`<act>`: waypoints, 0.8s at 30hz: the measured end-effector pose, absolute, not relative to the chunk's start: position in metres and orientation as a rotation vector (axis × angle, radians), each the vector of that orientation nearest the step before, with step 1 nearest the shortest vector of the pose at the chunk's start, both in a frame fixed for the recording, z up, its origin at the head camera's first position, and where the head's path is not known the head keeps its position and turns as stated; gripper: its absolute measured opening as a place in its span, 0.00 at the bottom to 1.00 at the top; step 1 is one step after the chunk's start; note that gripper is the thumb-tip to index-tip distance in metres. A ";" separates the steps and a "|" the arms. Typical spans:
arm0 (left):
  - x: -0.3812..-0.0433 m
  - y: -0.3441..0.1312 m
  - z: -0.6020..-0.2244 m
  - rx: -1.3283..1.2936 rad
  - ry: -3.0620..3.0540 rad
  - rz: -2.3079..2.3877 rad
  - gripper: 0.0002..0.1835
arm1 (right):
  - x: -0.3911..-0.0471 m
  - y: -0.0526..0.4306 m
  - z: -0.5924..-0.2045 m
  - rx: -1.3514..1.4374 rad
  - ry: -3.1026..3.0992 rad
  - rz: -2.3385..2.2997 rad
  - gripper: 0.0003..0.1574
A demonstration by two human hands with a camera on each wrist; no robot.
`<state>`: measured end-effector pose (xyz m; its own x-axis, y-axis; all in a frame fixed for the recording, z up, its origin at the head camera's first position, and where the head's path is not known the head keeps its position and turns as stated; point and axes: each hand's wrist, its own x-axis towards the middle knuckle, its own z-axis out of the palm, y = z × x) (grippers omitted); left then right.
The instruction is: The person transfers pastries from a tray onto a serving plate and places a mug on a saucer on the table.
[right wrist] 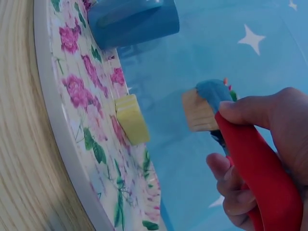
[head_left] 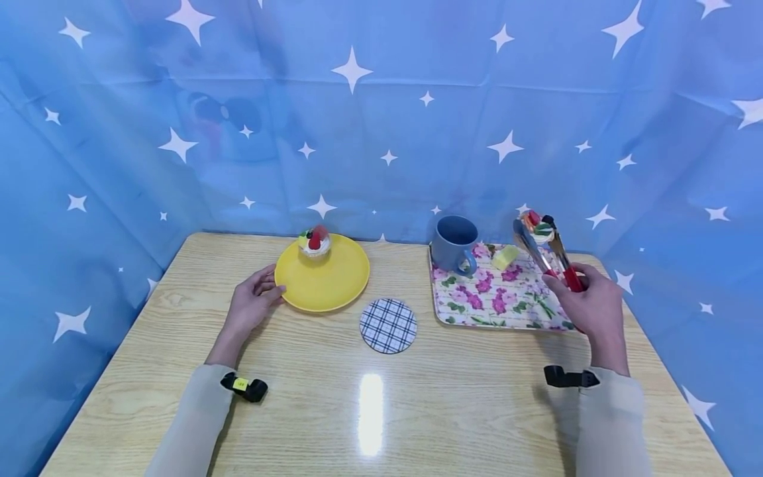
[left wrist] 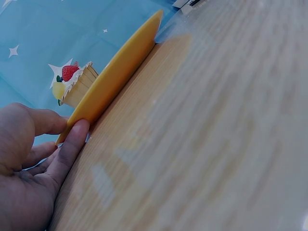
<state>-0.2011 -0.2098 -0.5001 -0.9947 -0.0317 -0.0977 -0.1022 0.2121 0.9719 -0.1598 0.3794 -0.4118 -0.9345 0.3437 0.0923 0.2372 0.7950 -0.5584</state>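
**Over the floral tray (head_left: 489, 311): cupcake (right wrist: 197, 115) held in tongs (right wrist: 260, 168)**

I've got the right hand (head_left: 593, 301) with fingers wrapped on the tongs' red handles; tongs clamp the cupcake, clear of the tray surface. Left hand (head_left: 253, 298): fingers pinching the yellow plate (head_left: 322, 281) by its left rim, second cupcake (head_left: 314, 245) on its far part. Blue mug (head_left: 453, 245) at the tray's far left corner, yellow block (head_left: 505, 257) just right of it. Plaid coaster (head_left: 388, 326) on the counter (head_left: 298, 397), between plate and tray.

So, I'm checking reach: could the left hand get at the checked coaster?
Probably yes, once the left hand lets go of the yellow plate; bare table leaves the way to the coaster free.
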 end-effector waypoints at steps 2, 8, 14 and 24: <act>-0.201 -0.210 -0.500 -0.133 2.403 1.934 0.35 | -0.159 0.378 -0.410 -0.438 -2.792 0.830 0.54; -0.201 -0.211 -0.503 -0.126 2.407 1.936 0.34 | -0.156 0.375 -0.405 -0.390 -2.789 0.832 0.52; -0.204 -0.212 -0.505 -0.127 2.402 1.938 0.34 | -0.156 0.368 -0.400 -0.370 -2.785 0.830 0.52; -0.204 -0.212 -0.505 -0.124 2.401 1.939 0.34 | -0.155 0.354 -0.395 -0.333 -2.777 0.849 0.53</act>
<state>-0.2042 -0.2119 -0.5049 -0.9954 -0.0294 -0.0914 -0.0955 0.2093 0.9732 -0.1551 0.3541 -0.3953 -0.9504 0.2772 0.1409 0.1510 0.8075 -0.5702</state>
